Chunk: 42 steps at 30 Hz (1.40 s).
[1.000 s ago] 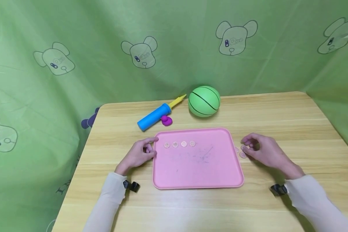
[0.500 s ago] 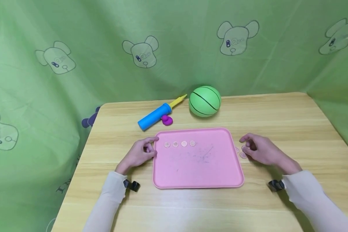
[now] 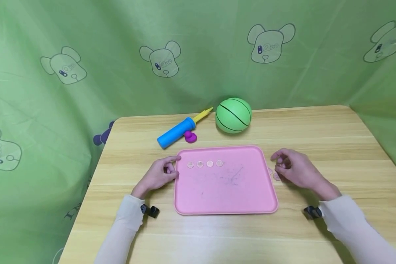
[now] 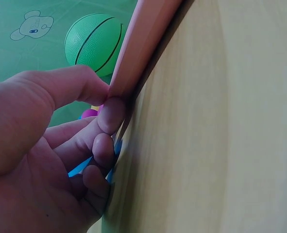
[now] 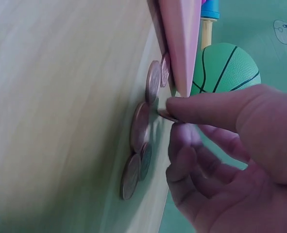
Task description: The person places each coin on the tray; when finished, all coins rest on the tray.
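Note:
A pink tray (image 3: 231, 200) lies on the wooden table, with several coins (image 3: 209, 164) in a row across its upper left part. My left hand (image 3: 156, 174) holds the tray's left edge, thumb and fingertips at the rim near the far corner. Just beyond the right edge, my right hand (image 3: 298, 168) pinches a small coin (image 5: 167, 115) between thumb and fingertip, close over the table. Below those fingers, more coins (image 5: 140, 127) lie loosely grouped beside the tray in the right wrist view; in the head view the hand hides some of them.
Behind the tray are a blue hand pump (image 3: 176, 134) with a yellow nozzle, a small purple object (image 3: 190, 137) and a green ball (image 3: 233, 115) with black lines. A green curtain (image 3: 204, 80) printed with bear heads hangs along the table's back edge.
My right hand has shifted slightly left and away from me, rising with a coin pinched in it. The left hand stays at the tray edge, and the coin row is unchanged.

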Available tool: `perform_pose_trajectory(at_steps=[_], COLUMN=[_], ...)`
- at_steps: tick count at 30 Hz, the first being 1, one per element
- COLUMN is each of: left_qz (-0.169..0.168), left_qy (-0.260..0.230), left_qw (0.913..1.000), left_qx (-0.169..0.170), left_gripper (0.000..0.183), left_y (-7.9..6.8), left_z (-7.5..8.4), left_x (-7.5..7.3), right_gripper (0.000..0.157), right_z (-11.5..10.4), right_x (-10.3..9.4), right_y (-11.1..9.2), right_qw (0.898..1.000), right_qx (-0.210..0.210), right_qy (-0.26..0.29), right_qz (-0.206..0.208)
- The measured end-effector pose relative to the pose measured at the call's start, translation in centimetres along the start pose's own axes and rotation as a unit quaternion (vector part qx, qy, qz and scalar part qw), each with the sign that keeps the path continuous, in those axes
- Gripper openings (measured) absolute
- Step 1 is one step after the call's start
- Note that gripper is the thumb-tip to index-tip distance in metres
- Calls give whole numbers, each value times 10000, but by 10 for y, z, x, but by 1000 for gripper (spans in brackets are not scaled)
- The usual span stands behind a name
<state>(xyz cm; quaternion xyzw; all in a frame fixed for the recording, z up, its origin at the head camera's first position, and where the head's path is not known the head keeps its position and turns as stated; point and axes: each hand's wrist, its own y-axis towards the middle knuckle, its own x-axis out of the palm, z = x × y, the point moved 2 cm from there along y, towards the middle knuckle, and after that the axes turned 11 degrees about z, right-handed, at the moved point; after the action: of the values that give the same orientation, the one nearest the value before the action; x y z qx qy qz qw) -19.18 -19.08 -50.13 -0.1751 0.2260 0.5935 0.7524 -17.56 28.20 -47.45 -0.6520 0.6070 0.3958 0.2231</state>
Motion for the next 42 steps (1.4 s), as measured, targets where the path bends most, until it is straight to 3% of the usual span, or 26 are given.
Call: perform_pose_trajectory(at_steps=[4, 8, 26, 42], left_qz=[6, 31, 4, -44], left_qy=[14, 24, -51, 4], left_qw=[10000, 10000, 10000, 10000], left_qx=[67, 48, -23, -52], left_gripper=[60, 60, 60, 62], left_y=[0, -1, -2, -1], left_z=[-1, -2, -2, -1], left_x=[1, 0, 1, 1], right_gripper=[23, 21, 21, 17], right_z=[-6, -17, -65, -75], right_x=[-1, 2, 39, 76], right_y=[0, 4, 27, 54], right_qw=[9991, 9983, 9931, 9877], right_qx=[-80, -79, 385, 284], right_qy=[91, 265, 1079, 1447], right_qz=[412, 510, -251, -517])
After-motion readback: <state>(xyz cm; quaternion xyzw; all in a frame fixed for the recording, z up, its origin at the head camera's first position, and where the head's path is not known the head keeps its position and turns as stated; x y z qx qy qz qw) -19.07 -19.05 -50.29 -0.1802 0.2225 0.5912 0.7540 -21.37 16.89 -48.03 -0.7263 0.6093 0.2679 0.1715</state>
